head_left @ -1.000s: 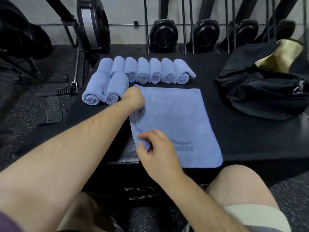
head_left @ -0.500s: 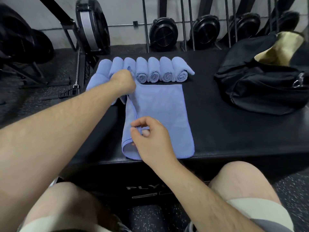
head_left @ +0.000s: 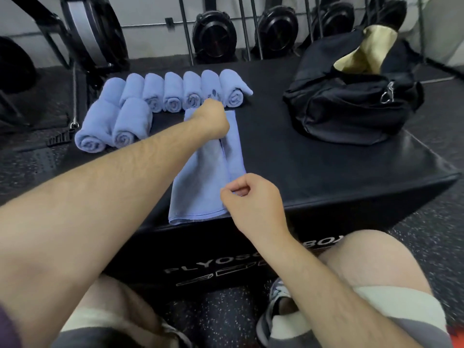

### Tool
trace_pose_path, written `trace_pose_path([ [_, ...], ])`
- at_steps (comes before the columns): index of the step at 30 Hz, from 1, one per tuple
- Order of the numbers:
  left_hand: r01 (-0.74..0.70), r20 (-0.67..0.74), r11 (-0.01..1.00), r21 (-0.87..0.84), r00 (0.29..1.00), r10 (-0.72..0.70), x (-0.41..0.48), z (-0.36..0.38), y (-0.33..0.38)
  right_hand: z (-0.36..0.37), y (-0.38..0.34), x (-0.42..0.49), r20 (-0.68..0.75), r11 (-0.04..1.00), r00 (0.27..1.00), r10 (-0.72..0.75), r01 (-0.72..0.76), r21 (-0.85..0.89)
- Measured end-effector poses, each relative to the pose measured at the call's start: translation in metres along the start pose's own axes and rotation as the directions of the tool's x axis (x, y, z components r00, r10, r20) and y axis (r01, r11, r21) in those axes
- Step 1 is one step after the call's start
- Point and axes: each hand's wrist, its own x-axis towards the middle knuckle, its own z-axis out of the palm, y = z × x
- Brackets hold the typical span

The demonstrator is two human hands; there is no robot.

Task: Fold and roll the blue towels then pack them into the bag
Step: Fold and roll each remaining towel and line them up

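Observation:
A blue towel (head_left: 200,182) lies folded lengthwise into a narrow strip on the black plyo box (head_left: 313,172). My left hand (head_left: 213,116) grips its far end. My right hand (head_left: 253,197) pinches the folded edge at the near end, by the box's front edge. Several rolled blue towels (head_left: 173,92) stand in a row at the back, with two more rolls (head_left: 113,126) in front on the left. The black bag (head_left: 351,106) sits at the right of the box, its top open and showing a tan lining.
Black weight plates (head_left: 213,33) and rack bars stand behind the box. A rowing machine flywheel (head_left: 90,28) and a chain with a handle are at the left. My knees and a shoe are below the box on speckled rubber floor.
Both hands have carried the towel's left edge across to the right, so the towel went from a flat open sheet to a narrow folded strip.

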Motion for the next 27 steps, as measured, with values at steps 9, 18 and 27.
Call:
trace_pose_path([
  [9, -0.128, 0.049, 0.986, -0.109, 0.990, 0.134, -0.002, 0.033, 0.011, -0.013, 0.013, 0.006, 0.037, 0.997, 0.998, 0.051, -0.049, -0.054],
  [18, -0.084, 0.009, 0.981, -0.173, 0.996, 0.087, -0.007, 0.046, 0.008, -0.012, 0.012, 0.009, 0.094, 0.988, 0.995, -0.039, 0.053, -0.146],
  [27, -0.126, -0.066, 0.948, -0.292, 0.992, 0.111, -0.015, 0.044, 0.016, -0.015, 0.009, 0.012, 0.064, 0.994, 0.998, 0.022, -0.015, -0.106],
])
